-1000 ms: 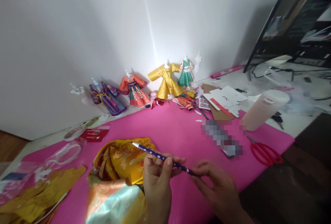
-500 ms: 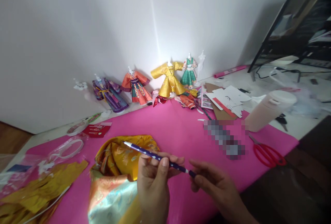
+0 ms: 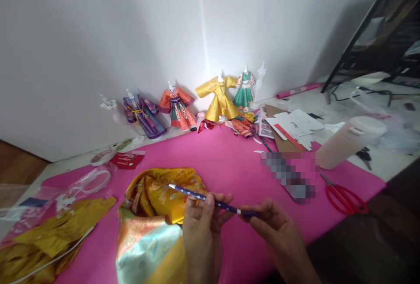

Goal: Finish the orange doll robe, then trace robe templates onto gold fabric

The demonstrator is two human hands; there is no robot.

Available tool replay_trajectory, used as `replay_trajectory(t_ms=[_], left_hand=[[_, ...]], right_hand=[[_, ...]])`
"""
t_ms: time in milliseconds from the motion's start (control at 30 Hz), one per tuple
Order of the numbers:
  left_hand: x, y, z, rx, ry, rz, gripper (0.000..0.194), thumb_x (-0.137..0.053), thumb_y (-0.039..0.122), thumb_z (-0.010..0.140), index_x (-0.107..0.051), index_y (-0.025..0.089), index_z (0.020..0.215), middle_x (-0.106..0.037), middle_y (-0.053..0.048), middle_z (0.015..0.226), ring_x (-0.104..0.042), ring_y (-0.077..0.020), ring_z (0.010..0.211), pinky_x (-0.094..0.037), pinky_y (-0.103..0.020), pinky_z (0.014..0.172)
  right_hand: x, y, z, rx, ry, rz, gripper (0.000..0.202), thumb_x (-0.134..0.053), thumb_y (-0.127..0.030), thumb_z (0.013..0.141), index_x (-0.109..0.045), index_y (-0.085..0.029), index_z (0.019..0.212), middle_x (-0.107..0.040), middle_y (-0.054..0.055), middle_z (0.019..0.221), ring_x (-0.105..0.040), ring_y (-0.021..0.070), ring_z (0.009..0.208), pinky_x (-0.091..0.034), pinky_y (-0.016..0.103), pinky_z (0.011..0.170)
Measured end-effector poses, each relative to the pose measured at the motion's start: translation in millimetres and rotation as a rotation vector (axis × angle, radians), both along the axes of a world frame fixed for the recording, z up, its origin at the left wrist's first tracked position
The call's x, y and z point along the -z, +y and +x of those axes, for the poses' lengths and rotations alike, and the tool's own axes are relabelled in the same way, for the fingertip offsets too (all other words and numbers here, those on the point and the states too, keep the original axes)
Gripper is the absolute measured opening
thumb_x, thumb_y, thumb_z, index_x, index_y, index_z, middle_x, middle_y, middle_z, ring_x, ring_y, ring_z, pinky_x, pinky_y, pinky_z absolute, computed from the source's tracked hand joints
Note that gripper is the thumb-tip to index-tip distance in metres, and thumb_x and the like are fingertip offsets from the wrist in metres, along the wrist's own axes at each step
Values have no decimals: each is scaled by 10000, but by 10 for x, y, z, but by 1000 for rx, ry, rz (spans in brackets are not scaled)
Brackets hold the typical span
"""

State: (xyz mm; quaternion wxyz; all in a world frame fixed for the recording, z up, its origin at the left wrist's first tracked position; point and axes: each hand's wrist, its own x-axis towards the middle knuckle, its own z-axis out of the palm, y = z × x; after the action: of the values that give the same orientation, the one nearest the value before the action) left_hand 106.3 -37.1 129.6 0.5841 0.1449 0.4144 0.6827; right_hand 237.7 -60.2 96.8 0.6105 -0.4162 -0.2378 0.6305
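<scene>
A dark purple pen with white dots (image 3: pixel 226 206) is held above the pink mat (image 3: pixel 226 157), its white tip toward the upper left. My left hand (image 3: pixel 205 227) grips the middle of the barrel between thumb and fingers. At the pen's right end, my right hand (image 3: pixel 278 231) pinches the plain dark purple end piece, which lies beyond a white band. Under and left of the pen is a bundle of golden patterned fabric (image 3: pixel 177 192), with a shiny pale green and orange part (image 3: pixel 147 249) nearer the front edge.
Small dressed forms, one in a yellow robe (image 3: pixel 219 98), line the wall. Red-handled scissors (image 3: pixel 344 198), a pale bottle (image 3: pixel 348 142), a blurred-out dark object (image 3: pixel 288 177) and papers (image 3: pixel 295 126) lie right. Mustard fabric (image 3: pixel 59 231) and white tape (image 3: pixel 95 181) lie left.
The view has shifted slightly, so the scene sits a little further right. The pen lies flatter, and more of its dark end piece shows at my right hand.
</scene>
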Motion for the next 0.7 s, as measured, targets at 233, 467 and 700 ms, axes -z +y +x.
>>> replay_trajectory(t_ms=[233, 467, 700], left_hand=[[34, -23, 23, -1, 20, 12, 413, -902, 323, 667, -567, 178, 859, -724, -11, 760, -742, -215, 769, -630, -313, 648], [42, -34, 46, -12, 69, 14, 445, -895, 336, 672, -545, 180, 898, -731, -21, 762, -745, -227, 765, -629, -321, 638], [115, -67, 90, -24, 159, 29, 466, -887, 362, 686, -536, 183, 935, -749, -25, 805, -748, -207, 765, -625, -282, 642]], right_hand=[[49, 18, -23, -39, 67, 31, 303, -914, -259, 661, -632, -208, 761, -793, 71, 952, -757, 205, 890, -603, 311, 839], [167, 56, 22, 118, -153, 170, 238, -916, -241, 626, -706, -199, 730, -738, 26, 785, -721, 168, 749, -611, 239, 689], [118, 0, -59, 191, -191, 135, 278, -914, -292, 629, -663, -190, 687, -676, 13, 748, -671, 160, 723, -590, 268, 683]])
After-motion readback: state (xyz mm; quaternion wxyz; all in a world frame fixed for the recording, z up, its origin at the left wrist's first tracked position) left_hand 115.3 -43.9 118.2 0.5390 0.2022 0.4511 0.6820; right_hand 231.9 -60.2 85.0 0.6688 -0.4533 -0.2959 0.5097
